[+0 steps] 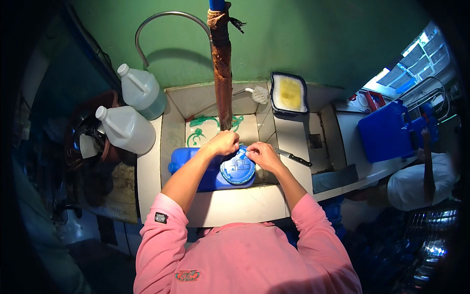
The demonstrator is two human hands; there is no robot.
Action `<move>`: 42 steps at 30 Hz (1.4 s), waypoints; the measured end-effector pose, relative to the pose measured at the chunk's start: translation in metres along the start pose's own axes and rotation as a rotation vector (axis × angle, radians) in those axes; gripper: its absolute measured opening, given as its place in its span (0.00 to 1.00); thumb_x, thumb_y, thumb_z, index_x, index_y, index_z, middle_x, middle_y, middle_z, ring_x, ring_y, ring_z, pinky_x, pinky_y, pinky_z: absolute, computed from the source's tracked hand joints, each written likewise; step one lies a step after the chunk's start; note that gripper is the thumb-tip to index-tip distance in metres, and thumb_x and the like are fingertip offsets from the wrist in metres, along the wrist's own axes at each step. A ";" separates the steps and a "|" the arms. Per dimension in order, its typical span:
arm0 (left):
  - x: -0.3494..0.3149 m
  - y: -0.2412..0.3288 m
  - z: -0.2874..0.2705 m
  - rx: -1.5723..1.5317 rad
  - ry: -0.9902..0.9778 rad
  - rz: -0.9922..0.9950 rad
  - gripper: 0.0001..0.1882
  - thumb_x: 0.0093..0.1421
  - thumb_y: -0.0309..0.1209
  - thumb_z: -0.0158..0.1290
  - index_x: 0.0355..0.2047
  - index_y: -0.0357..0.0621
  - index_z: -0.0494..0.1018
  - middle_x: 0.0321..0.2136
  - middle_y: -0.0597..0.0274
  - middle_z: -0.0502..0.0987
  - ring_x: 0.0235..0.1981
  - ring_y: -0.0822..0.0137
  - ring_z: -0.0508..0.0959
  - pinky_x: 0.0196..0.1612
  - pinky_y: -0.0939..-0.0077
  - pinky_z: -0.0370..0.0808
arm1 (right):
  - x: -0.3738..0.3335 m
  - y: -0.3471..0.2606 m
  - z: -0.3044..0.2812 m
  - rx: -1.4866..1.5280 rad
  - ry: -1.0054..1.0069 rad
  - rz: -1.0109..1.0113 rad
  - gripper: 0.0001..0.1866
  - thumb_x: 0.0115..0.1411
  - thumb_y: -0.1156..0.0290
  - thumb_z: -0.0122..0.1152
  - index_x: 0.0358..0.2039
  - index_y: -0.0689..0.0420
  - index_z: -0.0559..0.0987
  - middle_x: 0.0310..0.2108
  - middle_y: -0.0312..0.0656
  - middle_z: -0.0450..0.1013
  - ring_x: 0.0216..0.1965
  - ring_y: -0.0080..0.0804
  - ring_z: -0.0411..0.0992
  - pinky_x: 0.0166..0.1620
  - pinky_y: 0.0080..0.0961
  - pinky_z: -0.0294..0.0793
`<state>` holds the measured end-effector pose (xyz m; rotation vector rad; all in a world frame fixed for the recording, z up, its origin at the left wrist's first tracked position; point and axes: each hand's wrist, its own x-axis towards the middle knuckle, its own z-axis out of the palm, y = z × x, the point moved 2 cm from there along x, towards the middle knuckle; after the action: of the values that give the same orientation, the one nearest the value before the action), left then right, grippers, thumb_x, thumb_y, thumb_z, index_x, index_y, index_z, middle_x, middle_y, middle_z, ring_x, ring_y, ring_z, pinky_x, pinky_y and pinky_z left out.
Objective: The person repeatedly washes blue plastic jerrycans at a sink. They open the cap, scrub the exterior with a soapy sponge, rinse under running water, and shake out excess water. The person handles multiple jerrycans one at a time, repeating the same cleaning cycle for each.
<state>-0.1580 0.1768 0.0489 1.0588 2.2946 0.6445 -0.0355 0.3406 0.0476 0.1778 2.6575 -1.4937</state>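
A blue plastic container [205,180] lies on its side in the tiled basin in front of me. Its round blue lid [238,169] faces up, with a wrinkled, shiny rim. At the far left edge of this lid, my left hand [225,143] is closed, its fingertips mostly hidden behind the knuckles. My right hand [263,156] pinches at the lid's far right rim; whatever is between the fingertips is too small to make out. Just right of that hand, a black-handled knife [294,158] lies on the tiled ledge.
A brown-wrapped vertical pipe [223,73] drops into the basin beyond my hands. Two plastic jugs [142,90] [128,130] stand left. A white-headed brush [259,95] and a tray with a yellow sponge [289,93] are behind. Rightward are a blue jerrycan [387,131] and another person [423,181].
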 end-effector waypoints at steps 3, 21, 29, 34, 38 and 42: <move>-0.004 -0.013 0.005 -0.140 0.058 -0.066 0.09 0.54 0.30 0.55 0.29 0.36 0.78 0.25 0.45 0.80 0.30 0.50 0.82 0.39 0.58 0.77 | -0.005 0.006 0.003 0.062 0.047 -0.015 0.13 0.56 0.66 0.68 0.37 0.63 0.84 0.30 0.45 0.78 0.30 0.33 0.76 0.38 0.30 0.76; -0.016 -0.033 0.013 -0.223 0.053 0.042 0.10 0.64 0.31 0.53 0.29 0.37 0.70 0.25 0.49 0.74 0.30 0.50 0.75 0.37 0.56 0.71 | -0.023 0.054 0.032 0.514 0.032 0.141 0.44 0.53 0.60 0.78 0.65 0.65 0.67 0.59 0.48 0.69 0.56 0.34 0.71 0.57 0.35 0.73; -0.036 -0.044 0.025 0.122 0.319 0.041 0.07 0.58 0.23 0.50 0.38 0.37 0.69 0.37 0.46 0.73 0.43 0.43 0.76 0.46 0.49 0.74 | -0.030 0.046 0.025 0.594 -0.068 0.174 0.48 0.52 0.67 0.79 0.69 0.62 0.61 0.64 0.51 0.64 0.63 0.34 0.65 0.59 0.31 0.74; -0.040 -0.042 0.031 0.171 0.405 -0.180 0.10 0.60 0.24 0.49 0.42 0.39 0.71 0.43 0.48 0.74 0.45 0.46 0.78 0.46 0.52 0.78 | -0.033 0.025 0.018 0.408 -0.069 0.188 0.51 0.50 0.66 0.78 0.71 0.55 0.59 0.67 0.50 0.61 0.67 0.37 0.61 0.63 0.40 0.68; -0.040 -0.047 0.031 0.181 0.432 -0.370 0.10 0.60 0.23 0.48 0.42 0.38 0.71 0.45 0.46 0.74 0.45 0.46 0.80 0.47 0.52 0.79 | -0.034 0.009 0.011 0.137 -0.169 -0.053 0.49 0.49 0.68 0.76 0.69 0.56 0.60 0.67 0.50 0.60 0.68 0.44 0.59 0.67 0.45 0.59; -0.041 -0.066 0.026 0.118 0.535 -0.583 0.11 0.62 0.25 0.48 0.45 0.38 0.71 0.47 0.41 0.75 0.47 0.42 0.80 0.49 0.47 0.77 | -0.042 0.006 0.009 0.236 -0.241 0.139 0.49 0.45 0.68 0.78 0.66 0.57 0.61 0.65 0.51 0.60 0.68 0.44 0.59 0.68 0.39 0.58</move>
<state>-0.1543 0.1116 0.0000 0.2200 2.9395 0.5967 0.0067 0.3336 0.0440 0.1814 2.2337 -1.6628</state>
